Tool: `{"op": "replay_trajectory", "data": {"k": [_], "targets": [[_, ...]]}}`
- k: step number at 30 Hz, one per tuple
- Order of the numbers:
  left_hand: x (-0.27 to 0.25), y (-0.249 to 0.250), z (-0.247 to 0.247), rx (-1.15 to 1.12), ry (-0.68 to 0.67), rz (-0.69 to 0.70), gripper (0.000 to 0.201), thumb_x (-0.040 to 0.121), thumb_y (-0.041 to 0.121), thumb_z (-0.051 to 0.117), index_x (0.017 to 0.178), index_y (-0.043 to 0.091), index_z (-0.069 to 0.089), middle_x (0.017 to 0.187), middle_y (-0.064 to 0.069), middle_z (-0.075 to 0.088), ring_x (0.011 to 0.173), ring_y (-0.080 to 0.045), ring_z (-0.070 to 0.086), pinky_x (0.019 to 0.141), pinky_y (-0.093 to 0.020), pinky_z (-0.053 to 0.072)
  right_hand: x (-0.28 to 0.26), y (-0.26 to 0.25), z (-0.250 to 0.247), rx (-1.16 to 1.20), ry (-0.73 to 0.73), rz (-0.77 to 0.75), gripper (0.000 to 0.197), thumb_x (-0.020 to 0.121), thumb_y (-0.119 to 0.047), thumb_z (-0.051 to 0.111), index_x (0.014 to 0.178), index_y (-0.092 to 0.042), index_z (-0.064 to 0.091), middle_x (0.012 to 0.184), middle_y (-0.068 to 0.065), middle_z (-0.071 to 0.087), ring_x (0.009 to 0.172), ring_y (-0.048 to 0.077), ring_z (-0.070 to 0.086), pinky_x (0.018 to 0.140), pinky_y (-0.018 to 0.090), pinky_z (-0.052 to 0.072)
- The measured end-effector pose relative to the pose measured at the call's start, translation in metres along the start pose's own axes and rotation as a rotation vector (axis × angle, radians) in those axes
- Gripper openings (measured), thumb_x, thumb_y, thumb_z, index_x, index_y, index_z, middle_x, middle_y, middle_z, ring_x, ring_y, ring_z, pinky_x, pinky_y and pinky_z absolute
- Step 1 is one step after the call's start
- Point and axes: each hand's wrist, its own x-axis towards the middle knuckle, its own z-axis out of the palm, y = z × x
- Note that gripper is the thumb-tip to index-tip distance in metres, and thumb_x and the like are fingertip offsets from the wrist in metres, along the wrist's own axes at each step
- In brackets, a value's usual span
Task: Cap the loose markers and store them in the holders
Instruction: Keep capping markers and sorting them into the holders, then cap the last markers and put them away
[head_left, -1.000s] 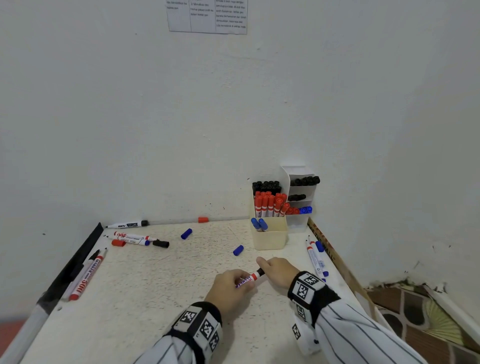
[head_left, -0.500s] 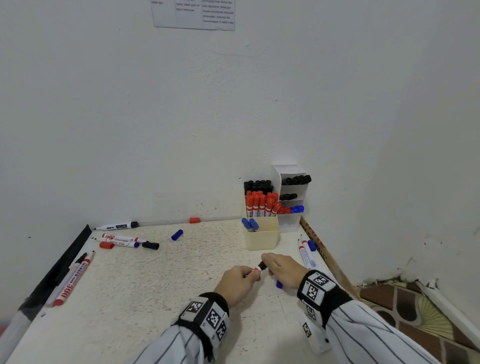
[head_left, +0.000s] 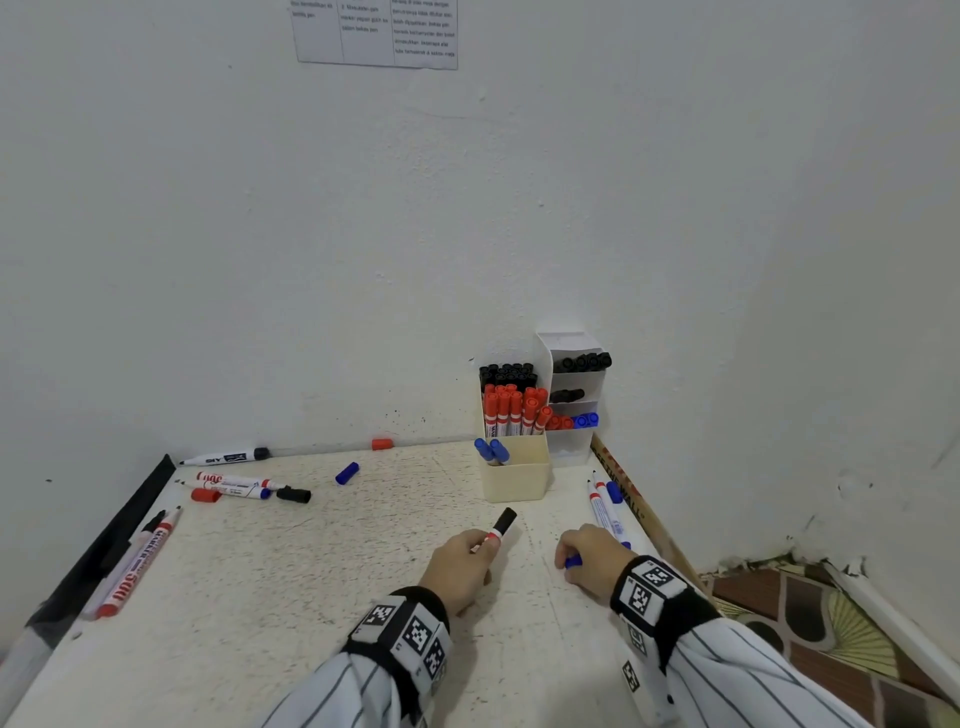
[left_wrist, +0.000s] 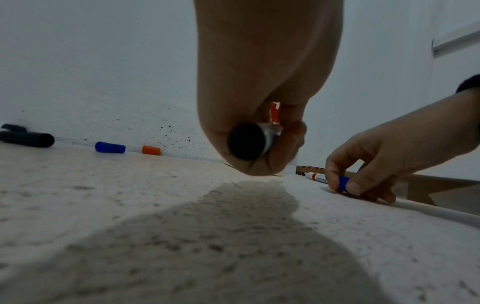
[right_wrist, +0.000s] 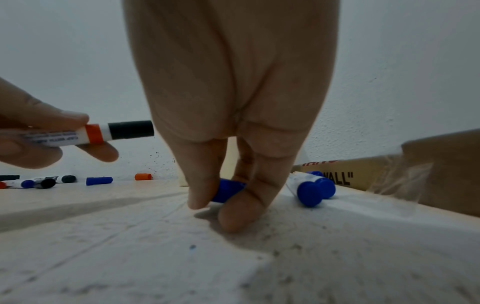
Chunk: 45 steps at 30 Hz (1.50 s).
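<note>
Marker (head_left: 500, 529) gripped in left hand (head_left: 460, 564), right hand (head_left: 592, 561) pinching blue cap (right_wrist: 227, 190) on table

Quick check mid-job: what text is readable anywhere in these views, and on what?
"WALL"": tan cardboard strip along the table's right edge.
"500": red-printed white marker lying far left.
White paper notice on the wall: too small to read.
Black-capped, red-banded marker held in the left hand: barrel print blurred.

We get even, soft light in the head view, sharp w/ wide-angle bending at edges. Both wrist views are dimmer, bluish, grainy; the table (left_wrist: 109, 205) carries a broad soft shadow beneath the left hand (left_wrist: 262, 82), foreground blurred.
</note>
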Motion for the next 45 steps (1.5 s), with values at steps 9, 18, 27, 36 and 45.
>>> {"op": "replay_trajectory", "data": {"k": [9,18,27,36,45], "targets": [[0.003,0.020,-0.030,-0.231,0.431,0.202,0.018,0.094,0.015,0.052,0.111,0.011,0.056,0.095,-0.001,0.059,0.075,-0.007,0.053,0.064,-0.016,0.047,0.009,0.001,-0.001,0.086,0.114,0.072,0.018,0.096,-0.017,0.041,0.103,-0.011,0.057,0.097,0.004,0.056,0.087,0.015,0.048,0.075,0.019,0.038],[0.004,0.094,-0.049,-0.514,0.526,0.612,0.038,0.088,0.003,0.059,0.109,0.031,0.043,0.097,0.001,0.062,0.072,-0.004,0.061,0.057,-0.012,0.049,0.020,0.013,-0.020,0.118,0.396,0.228,0.025,0.096,-0.016,0.037,0.110,0.000,0.052,0.107,0.015,0.059,0.100,0.028,0.057,0.083,0.030,0.042],[0.044,0.131,-0.051,-0.498,0.637,0.629,0.017,0.091,0.006,0.054,0.100,0.020,0.048,0.087,0.010,0.059,0.072,0.000,0.059,0.064,-0.020,0.053,0.033,0.041,-0.018,0.175,0.427,0.419,0.029,0.094,-0.026,0.043,0.117,-0.008,0.046,0.109,0.010,0.044,0.087,0.023,0.059,0.084,0.034,0.053],[0.092,0.118,-0.074,-0.277,0.675,0.547,0.012,0.096,0.016,0.046,0.104,0.018,0.054,0.107,-0.009,0.059,0.092,-0.022,0.061,0.088,-0.042,0.050,0.039,0.046,-0.014,0.092,0.234,0.416,0.049,0.083,-0.027,0.058,0.127,-0.013,0.040,0.125,0.009,0.045,0.108,0.026,0.056,0.089,0.037,0.053],[0.122,0.110,-0.086,-0.131,0.603,0.493,0.013,0.095,0.011,0.045,0.101,0.018,0.053,0.099,-0.008,0.061,0.095,-0.028,0.060,0.090,-0.047,0.048,0.046,0.043,-0.022,0.085,0.198,0.447,0.056,0.081,-0.036,0.063,0.126,-0.012,0.040,0.125,0.006,0.051,0.111,0.020,0.053,0.093,0.026,0.045]]}}
